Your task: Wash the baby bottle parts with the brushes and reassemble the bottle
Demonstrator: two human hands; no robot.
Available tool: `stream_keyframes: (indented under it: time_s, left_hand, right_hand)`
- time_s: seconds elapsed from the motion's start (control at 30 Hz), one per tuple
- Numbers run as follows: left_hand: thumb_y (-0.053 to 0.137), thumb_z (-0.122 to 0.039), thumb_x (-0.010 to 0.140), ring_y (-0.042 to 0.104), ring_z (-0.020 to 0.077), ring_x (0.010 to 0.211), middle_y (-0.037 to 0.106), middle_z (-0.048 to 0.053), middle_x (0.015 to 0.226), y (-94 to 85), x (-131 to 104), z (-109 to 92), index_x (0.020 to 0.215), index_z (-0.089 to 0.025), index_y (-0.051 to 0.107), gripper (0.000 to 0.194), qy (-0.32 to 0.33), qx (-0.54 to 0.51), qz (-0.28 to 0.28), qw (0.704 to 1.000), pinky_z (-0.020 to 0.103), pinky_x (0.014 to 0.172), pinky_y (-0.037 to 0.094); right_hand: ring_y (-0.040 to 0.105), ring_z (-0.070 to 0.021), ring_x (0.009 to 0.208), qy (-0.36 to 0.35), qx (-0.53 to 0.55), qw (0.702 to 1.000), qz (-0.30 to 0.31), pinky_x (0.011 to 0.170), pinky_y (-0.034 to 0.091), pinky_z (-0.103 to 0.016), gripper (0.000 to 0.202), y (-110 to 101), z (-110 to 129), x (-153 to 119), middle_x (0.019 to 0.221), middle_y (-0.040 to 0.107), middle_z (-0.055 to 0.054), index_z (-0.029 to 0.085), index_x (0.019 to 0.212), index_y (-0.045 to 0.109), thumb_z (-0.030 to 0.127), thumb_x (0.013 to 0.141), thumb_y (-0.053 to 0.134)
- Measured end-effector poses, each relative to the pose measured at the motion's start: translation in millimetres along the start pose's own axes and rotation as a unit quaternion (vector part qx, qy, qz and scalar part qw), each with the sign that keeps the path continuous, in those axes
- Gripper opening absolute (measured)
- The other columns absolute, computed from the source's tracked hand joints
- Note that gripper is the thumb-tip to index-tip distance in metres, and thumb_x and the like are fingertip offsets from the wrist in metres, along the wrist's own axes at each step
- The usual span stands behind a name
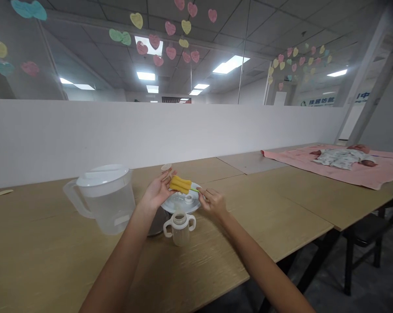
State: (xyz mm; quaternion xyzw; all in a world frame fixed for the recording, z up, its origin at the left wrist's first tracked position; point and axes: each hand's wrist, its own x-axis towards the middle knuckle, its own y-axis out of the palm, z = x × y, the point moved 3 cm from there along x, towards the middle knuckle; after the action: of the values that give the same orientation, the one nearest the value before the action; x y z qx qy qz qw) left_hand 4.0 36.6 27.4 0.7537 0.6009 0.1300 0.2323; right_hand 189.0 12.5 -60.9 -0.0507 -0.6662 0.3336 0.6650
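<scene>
Above the plate, my right hand [213,202] is closed on the thin green handle of a yellow sponge brush [180,184]. The sponge head lies across the fingers of my left hand [159,189]. At the left fingertips is a small translucent round piece [166,167], apparently pinched; its exact kind is unclear. A white plate [173,208] below both hands holds small white and clear parts. In front of it stands an upright, uncapped baby bottle [181,234] with two white side handles. A dark round item [157,224] shows partly behind my left forearm.
A clear lidded pitcher [113,208] stands to the left on the wooden table [268,208]. A flat light strip [1,193] lies further left. On the right, a baby-like figure [341,158] lies on a pink towel [362,179]. A black stool [362,239] stands below.
</scene>
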Motion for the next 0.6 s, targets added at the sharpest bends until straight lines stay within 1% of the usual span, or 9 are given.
stream_keyframes:
  time_s: [0.13, 0.2, 0.27, 0.33, 0.4, 0.47, 0.53, 0.57, 0.6]
  left_hand:
    - [0.049, -0.023, 0.087, 0.062, 0.0164, 0.089, 0.061, 0.005, 0.107, -5.2, -1.6, -8.1, 0.1, -0.023, 0.059, 0.017, 0.015, 0.007, -0.011, 1.0, 0.033, 0.072, 0.052]
    - [0.05, -0.023, 0.086, 0.061, 0.0178, 0.093, 0.061, 0.006, 0.109, -4.3, -3.5, -8.6, 0.102, -0.022, 0.059, 0.019, 0.025, 0.023, -0.011, 0.999, 0.033, 0.072, 0.052]
    - [0.05, -0.023, 0.085, 0.06, 0.019, 0.095, 0.061, 0.007, 0.109, 0.4, -5.2, -5.6, 0.102, -0.021, 0.059, 0.019, 0.033, 0.047, 0.009, 0.998, 0.033, 0.072, 0.052]
    - [0.051, -0.021, 0.084, 0.06, 0.0195, 0.096, 0.062, 0.008, 0.108, 6.6, -6.1, -0.7, 0.099, -0.018, 0.06, 0.018, 0.037, 0.067, 0.04, 0.996, 0.032, 0.07, 0.052]
    - [0.053, -0.02, 0.083, 0.06, 0.0189, 0.095, 0.064, 0.009, 0.106, 10.2, -5.2, 2.4, 0.094, -0.016, 0.061, 0.014, 0.051, 0.072, 0.052, 0.995, 0.029, 0.07, 0.051]
    - [0.056, -0.019, 0.081, 0.061, 0.0171, 0.093, 0.065, 0.009, 0.103, 8.5, -3.0, 1.1, 0.088, -0.015, 0.061, 0.009, 0.086, 0.072, 0.041, 0.993, 0.025, 0.072, 0.05]
    - [0.059, -0.02, 0.079, 0.063, 0.0153, 0.087, 0.065, 0.008, 0.099, 1.0, -1.0, -5.9, 0.087, -0.015, 0.059, 0.009, 0.152, 0.101, 0.008, 0.983, 0.025, 0.075, 0.049]
    - [0.059, -0.021, 0.078, 0.063, 0.015, 0.082, 0.066, 0.007, 0.096, -4.4, -0.5, -10.7, 0.088, -0.015, 0.058, 0.011, 0.19, 0.141, -0.012, 0.971, 0.027, 0.075, 0.049]
    - [0.06, -0.022, 0.078, 0.063, 0.0153, 0.077, 0.066, 0.007, 0.093, -10.4, -0.6, -15.8, 0.089, -0.016, 0.058, 0.014, 0.228, 0.203, -0.035, 0.952, 0.029, 0.074, 0.049]
  right_hand:
    - [0.056, -0.0111, 0.059, 0.022, 0.008, 1.0, -0.003, 0.059, 0.036, -0.022, 0.03, -1.9, -7.0, -0.3, 0.065, 0.066, -0.003, 0.02, 0.088, 0.07, 0.028, 0.085, 0.042]
    - [0.056, -0.0111, 0.06, 0.04, 0.012, 0.999, -0.022, 0.061, 0.037, -0.022, 0.032, -4.3, -9.0, -0.5, 0.068, 0.067, -0.004, 0.019, 0.094, 0.07, 0.027, 0.086, 0.039]
    - [0.056, -0.0107, 0.058, 0.054, 0.011, 0.998, -0.034, 0.061, 0.037, -0.022, 0.036, -5.6, -8.9, -0.7, 0.069, 0.067, -0.004, 0.018, 0.104, 0.067, 0.026, 0.087, 0.036]
    - [0.055, -0.0105, 0.057, 0.046, 0.005, 0.999, -0.02, 0.06, 0.037, -0.022, 0.037, -4.4, -6.8, -0.7, 0.067, 0.066, -0.004, 0.019, 0.109, 0.065, 0.027, 0.088, 0.035]
    - [0.054, -0.0106, 0.057, 0.021, 0.003, 1.0, 0.001, 0.06, 0.037, -0.022, 0.036, -1.9, -4.9, -0.9, 0.065, 0.065, -0.004, 0.02, 0.106, 0.067, 0.027, 0.087, 0.037]
    - [0.054, -0.0105, 0.056, -0.002, 0.007, 1.0, 0.013, 0.06, 0.036, -0.021, 0.034, 0.1, -5.3, -1.3, 0.064, 0.065, -0.004, 0.021, 0.099, 0.069, 0.027, 0.086, 0.039]
    - [0.054, -0.0104, 0.056, -0.014, 0.011, 1.0, 0.018, 0.059, 0.035, -0.021, 0.032, 0.9, -8.2, -1.4, 0.063, 0.065, -0.003, 0.022, 0.093, 0.07, 0.028, 0.084, 0.041]
    - [0.054, -0.0105, 0.056, -0.013, 0.011, 1.0, 0.02, 0.058, 0.035, -0.021, 0.031, 1.1, -10.1, -1.3, 0.063, 0.065, -0.003, 0.022, 0.092, 0.07, 0.028, 0.084, 0.041]
    - [0.055, -0.0107, 0.056, -0.008, 0.01, 1.0, 0.022, 0.058, 0.034, -0.021, 0.03, 1.0, -12.2, -1.1, 0.064, 0.065, -0.003, 0.021, 0.09, 0.071, 0.028, 0.083, 0.041]
